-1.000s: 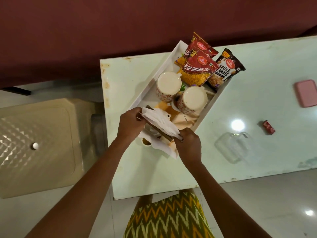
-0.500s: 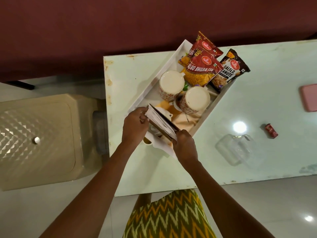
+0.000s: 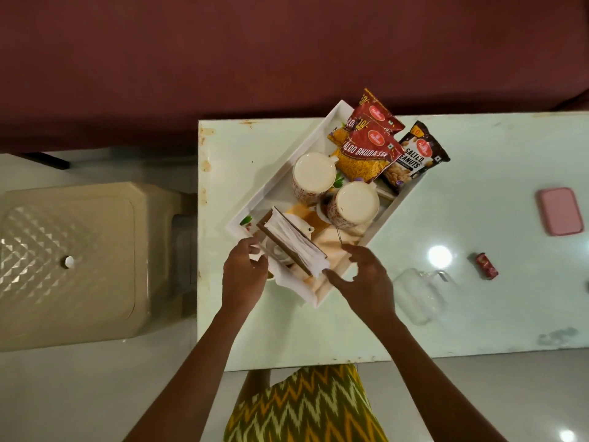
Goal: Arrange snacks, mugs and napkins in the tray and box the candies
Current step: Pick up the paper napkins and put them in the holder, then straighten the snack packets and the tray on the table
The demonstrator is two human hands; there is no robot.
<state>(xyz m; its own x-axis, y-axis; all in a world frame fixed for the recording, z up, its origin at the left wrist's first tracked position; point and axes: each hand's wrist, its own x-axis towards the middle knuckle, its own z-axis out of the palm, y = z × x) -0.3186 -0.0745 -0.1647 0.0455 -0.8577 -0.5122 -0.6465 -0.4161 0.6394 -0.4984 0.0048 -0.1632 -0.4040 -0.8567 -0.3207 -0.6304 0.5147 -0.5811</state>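
A white tray (image 3: 276,184) lies diagonally on the pale table (image 3: 478,314). Two patterned mugs (image 3: 314,173) (image 3: 357,201) stand in its middle. Red snack packets (image 3: 366,151) and a salted peanuts packet (image 3: 416,154) lean at its far end. At the near end stands a brown napkin holder with white napkins (image 3: 293,242). My left hand (image 3: 243,277) is at the holder's left end with relaxed fingers. My right hand (image 3: 361,279) is spread, its fingertip at the napkins' right corner. A red candy (image 3: 486,265) lies on the table to the right.
A clear plastic container (image 3: 420,293) sits on the table right of my right hand. A pink box lid (image 3: 559,211) lies near the right edge. A beige plastic stool (image 3: 70,263) stands left of the table. A maroon wall is behind.
Both hands gripped the napkin holder and tilted it upright into the tray's near end. They have now loosened and drawn slightly back, and the holder stands by itself.
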